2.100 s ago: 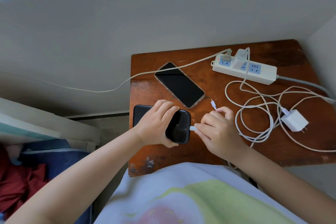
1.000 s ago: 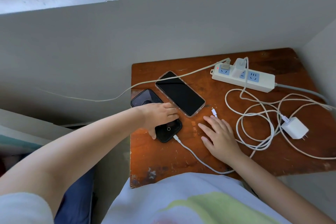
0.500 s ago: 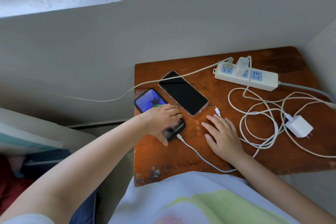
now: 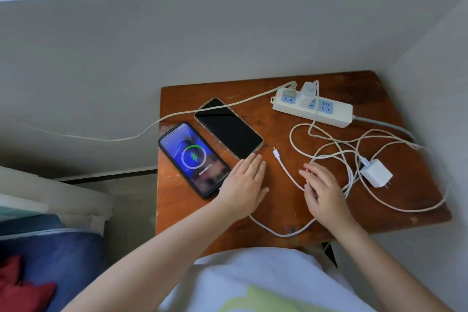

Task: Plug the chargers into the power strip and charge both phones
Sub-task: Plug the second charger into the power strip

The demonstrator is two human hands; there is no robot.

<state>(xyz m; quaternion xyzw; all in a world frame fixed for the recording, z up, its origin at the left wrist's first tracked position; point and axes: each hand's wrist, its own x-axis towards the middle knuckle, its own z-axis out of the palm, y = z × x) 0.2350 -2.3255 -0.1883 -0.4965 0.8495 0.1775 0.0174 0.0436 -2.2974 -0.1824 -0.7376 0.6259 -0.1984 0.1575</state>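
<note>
- The near phone [image 4: 193,159] now lies flat on the table [image 4: 283,200], lit with a charging sign: one done.
- Left hand [image 4: 243,185] has let go, open beside it.
- Right hand [image 4: 323,189], open, rests on the loose cable [image 4: 286,168]; dark phone [image 4: 228,128] waits.

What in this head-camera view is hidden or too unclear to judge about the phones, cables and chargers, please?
- Lit phone: its cable joint, covered by the left hand.
- Its screen text: too small and blurred to read.
- Right hand: lies over the cable; any grip is hidden beneath it.
- Loose charger: the tangle hides which cable ends at the free tip.
- Power strip: its cord leaves behind the table's right edge.
</note>
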